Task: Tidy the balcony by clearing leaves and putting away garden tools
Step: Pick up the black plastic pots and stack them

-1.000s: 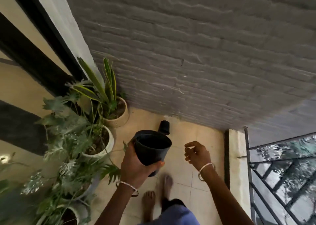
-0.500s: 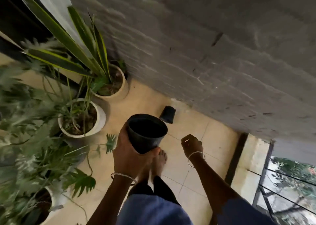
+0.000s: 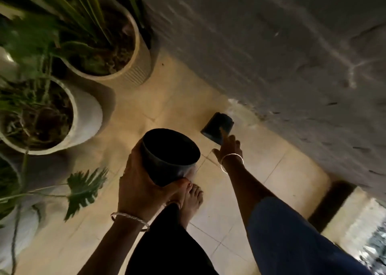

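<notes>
Black pot (image 3: pixel 169 149), round, plain and open-mouthed with a dark inside, is held upright at the middle of the view in a person's left hand (image 3: pixel 137 183); the thumb hooks under its near side and the fingers wrap its left wall. A thin bangle (image 3: pixel 130 219) circles that wrist. Just below the black pot, a bare foot (image 3: pixel 193 195) stands on the pale tiled floor (image 3: pixel 271 180). To the pot's right, the right hand (image 3: pixel 228 147), also wearing a bangle (image 3: pixel 231 162), is stretched out with fingers straight and holds nothing. Its fingertips overlap a small dark pot (image 3: pixel 217 126) that lies tipped on its side on the tiles just beyond the black pot; whether they touch it cannot be told through the blur. Left of the black pot, a split green leaf (image 3: pixel 83 189) juts out, and a white planter (image 3: pixel 87 116) sits farther back. Beyond that stands a ribbed cream planter (image 3: pixel 137 66) of long leaves. A grey brick wall (image 3: pixel 271 45) rises behind the small dark pot.
</notes>
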Tool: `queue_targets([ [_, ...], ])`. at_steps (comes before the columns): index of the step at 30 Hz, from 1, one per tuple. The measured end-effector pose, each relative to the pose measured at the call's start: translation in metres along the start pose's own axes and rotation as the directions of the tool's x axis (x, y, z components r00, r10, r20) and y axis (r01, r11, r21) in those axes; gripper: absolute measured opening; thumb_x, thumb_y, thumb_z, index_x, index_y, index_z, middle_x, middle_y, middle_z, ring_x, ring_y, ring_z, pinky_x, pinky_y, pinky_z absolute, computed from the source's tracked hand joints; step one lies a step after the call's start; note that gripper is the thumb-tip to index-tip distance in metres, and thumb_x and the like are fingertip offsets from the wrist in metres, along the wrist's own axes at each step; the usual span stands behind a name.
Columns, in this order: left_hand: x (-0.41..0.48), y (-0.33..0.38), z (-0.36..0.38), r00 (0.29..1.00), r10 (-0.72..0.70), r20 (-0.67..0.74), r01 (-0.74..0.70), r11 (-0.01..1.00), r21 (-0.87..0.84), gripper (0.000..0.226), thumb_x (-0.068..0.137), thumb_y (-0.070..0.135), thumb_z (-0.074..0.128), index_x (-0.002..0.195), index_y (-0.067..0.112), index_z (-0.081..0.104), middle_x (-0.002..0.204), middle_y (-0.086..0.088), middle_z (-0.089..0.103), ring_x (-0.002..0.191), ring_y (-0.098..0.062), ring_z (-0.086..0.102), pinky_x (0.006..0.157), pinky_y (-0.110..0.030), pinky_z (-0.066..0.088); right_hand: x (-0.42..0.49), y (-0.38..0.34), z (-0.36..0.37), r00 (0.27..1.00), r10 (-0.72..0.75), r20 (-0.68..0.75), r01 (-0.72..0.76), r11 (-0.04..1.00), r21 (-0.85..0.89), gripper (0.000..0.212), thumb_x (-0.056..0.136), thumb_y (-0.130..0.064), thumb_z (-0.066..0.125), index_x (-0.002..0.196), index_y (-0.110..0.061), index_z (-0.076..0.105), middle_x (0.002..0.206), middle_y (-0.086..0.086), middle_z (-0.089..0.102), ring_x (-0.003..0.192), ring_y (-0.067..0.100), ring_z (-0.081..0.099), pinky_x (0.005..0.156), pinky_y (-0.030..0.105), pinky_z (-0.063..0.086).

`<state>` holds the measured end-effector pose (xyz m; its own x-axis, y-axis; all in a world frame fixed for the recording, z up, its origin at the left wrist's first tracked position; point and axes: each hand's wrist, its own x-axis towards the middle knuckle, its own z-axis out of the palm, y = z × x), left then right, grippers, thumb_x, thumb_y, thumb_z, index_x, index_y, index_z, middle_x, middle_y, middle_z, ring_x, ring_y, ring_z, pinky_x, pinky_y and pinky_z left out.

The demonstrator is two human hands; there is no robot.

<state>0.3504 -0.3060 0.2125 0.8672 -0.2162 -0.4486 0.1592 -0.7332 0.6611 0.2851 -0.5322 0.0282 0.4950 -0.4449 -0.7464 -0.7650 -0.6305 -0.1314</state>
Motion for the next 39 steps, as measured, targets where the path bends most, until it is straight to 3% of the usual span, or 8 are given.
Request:
queue_targets([
  [5,0.030,-0.028,0.015,1.000,0.009,-0.011,-0.009,1.000,0.026,0.118,0.040,0.063,0.080,0.142,0.025,0.034,0.134,0.006,0.051,0.119,-0.014,0.053,0.090,-0.031,0.051,0.044,-0.002,0.031,0.997,-0.069,-0.040,0.059,0.977,-0.205,0.084,0.094,-0.026,0.060,0.154,-0.040,0.003,0.153,0.018,0.024,0.118,0.036,0.050,0.086,0.046,0.049],
  [12,0.028,-0.017,0.002,1.000,0.014,-0.006,-0.013,0.996,0.086,0.121,0.042,0.071,0.076,0.144,0.022,0.034,0.136,0.004,0.050,0.121,-0.016,0.052,0.091,-0.038,0.053,0.025,0.006,0.029,0.986,-0.001,-0.168,-0.018,0.994,-0.111,0.057,0.095,-0.008,0.048,0.147,-0.014,0.025,0.125,0.020,0.055,0.104,0.039,0.061,0.080,0.045,0.052],
  [16,0.003,0.008,-0.015,0.999,0.010,0.042,-0.014,0.994,0.106,0.119,0.044,0.069,0.076,0.144,0.022,0.034,0.137,0.003,0.049,0.123,-0.017,0.051,0.092,-0.044,0.054,-0.008,0.012,0.001,0.976,0.198,-0.090,-0.164,0.941,0.295,0.026,0.093,-0.023,0.046,0.118,-0.015,0.053,0.103,0.020,0.068,0.088,0.039,0.067,0.075,0.040,0.055],
  [19,-0.024,0.032,-0.034,0.997,0.024,0.075,-0.035,0.989,0.145,0.114,0.043,0.056,0.081,0.143,0.024,0.035,0.133,0.006,0.049,0.121,-0.019,0.052,0.091,-0.050,0.052,-0.058,0.008,-0.043,0.974,0.220,0.053,-0.200,0.727,0.657,0.019,0.094,-0.014,0.051,0.110,-0.014,0.058,0.085,0.021,0.068,0.057,0.030,0.064,0.060,0.050,0.059],
  [24,-0.076,0.092,-0.081,0.994,0.062,0.093,-0.078,0.982,0.171,0.112,0.045,0.060,0.077,0.143,0.027,0.035,0.134,0.008,0.049,0.122,-0.019,0.050,0.092,-0.053,0.050,-0.180,0.010,-0.145,0.979,0.192,-0.062,-0.051,0.530,0.846,0.024,0.097,-0.002,0.043,0.118,-0.006,0.054,0.075,0.018,0.063,0.048,0.023,0.055,0.047,0.029,0.051],
  [28,-0.121,0.141,-0.135,0.988,0.112,0.105,-0.129,0.977,0.171,0.114,0.043,0.058,0.078,0.144,0.030,0.032,0.133,0.007,0.048,0.120,-0.020,0.050,0.092,-0.051,0.049,-0.291,-0.001,-0.224,0.958,0.236,-0.162,0.054,0.407,0.912,0.024,0.099,0.000,0.039,0.114,-0.009,0.057,0.071,0.017,0.059,0.052,0.025,0.049,0.048,0.029,0.048],
  [33,-0.171,0.207,-0.202,0.963,0.259,0.074,-0.267,0.951,0.155,0.113,0.043,0.052,0.081,0.143,0.035,0.032,0.134,0.010,0.049,0.120,-0.019,0.052,0.095,-0.049,0.048,-0.429,-0.023,-0.294,0.944,0.075,-0.320,0.285,0.297,0.911,0.025,0.102,-0.003,0.038,0.104,-0.009,0.063,0.065,0.015,0.058,0.052,0.025,0.050,0.050,0.034,0.044],
  [39,-0.226,0.279,-0.259,0.810,0.579,0.087,-0.586,0.803,0.109,0.112,0.047,0.052,0.081,0.145,0.035,0.030,0.135,0.008,0.045,0.120,-0.017,0.052,0.095,-0.044,0.049,-0.535,-0.044,-0.349,0.892,-0.098,-0.442,0.450,0.294,0.843,0.032,0.102,-0.001,0.036,0.096,-0.011,0.067,0.055,0.011,0.055,0.046,0.028,0.046,0.043,0.032,0.041],
])
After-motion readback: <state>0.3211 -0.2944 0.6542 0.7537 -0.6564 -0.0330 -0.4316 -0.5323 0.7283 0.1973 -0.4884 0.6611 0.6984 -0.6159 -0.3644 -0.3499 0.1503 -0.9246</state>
